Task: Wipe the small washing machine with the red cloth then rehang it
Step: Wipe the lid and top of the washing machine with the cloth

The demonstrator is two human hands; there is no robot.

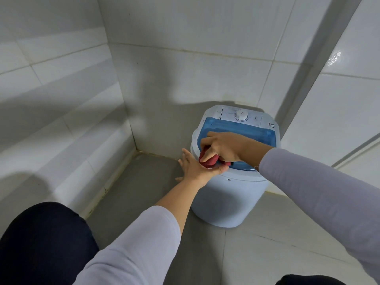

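Observation:
The small washing machine (228, 198) is a pale blue round tub with a translucent blue lid (242, 128) and a white dial (241, 115) at its back. It stands on the floor in a tiled corner. My right hand (223, 146) is shut on the bunched red cloth (207, 160) and presses it on the lid's front left edge. My left hand (194, 166) rests against the machine's front left rim with its fingers spread, its thumb touching the cloth.
White tiled walls (185, 68) close in behind and to the left of the machine. A grey tiled floor (144, 182) lies around it. My dark-clothed knee (41, 243) is at the lower left, and a grey vertical strip (320, 58) runs up the right wall.

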